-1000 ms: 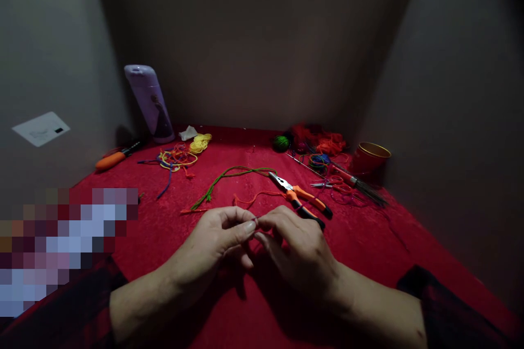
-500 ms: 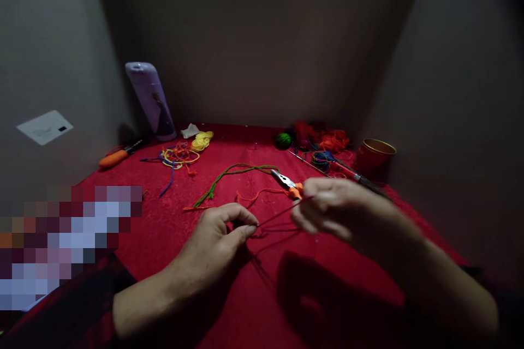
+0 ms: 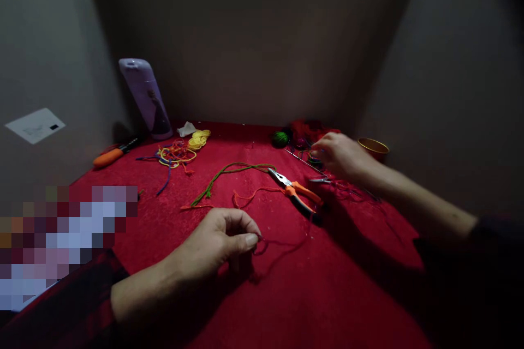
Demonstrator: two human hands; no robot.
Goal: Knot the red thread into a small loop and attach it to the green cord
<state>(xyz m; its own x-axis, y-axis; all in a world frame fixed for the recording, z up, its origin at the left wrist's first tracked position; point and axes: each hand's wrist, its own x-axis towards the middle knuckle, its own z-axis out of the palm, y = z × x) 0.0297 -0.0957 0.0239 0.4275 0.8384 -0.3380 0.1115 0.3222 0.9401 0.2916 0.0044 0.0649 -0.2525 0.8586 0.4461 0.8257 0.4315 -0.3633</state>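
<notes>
My left hand is closed in a pinch, thumb against forefinger, on a thin dark red thread. A small loop of it curls below the fingertips, and the rest trails right toward the pliers. Pliers with orange and black handles lie in the middle, jaws pointing to the back left. Over the heap of yarn at the back right reaches my right hand, fingers stretched forward and down and seemingly apart; its fingertips are partly hidden. Just below it, small metal tips show on the cloth.
Green cord and orange thread lie beyond my left hand. Behind are tangled threads, yellow yarn, a purple bottle, an orange-handled tool, a green ball and a gold-rimmed cup. Walls enclose the red cloth.
My right hand has let go of the red thread and moved back and right to the yarn heap, uncovering the pliers' handles. The left hand keeps its pinch; the thread now hangs slack.
</notes>
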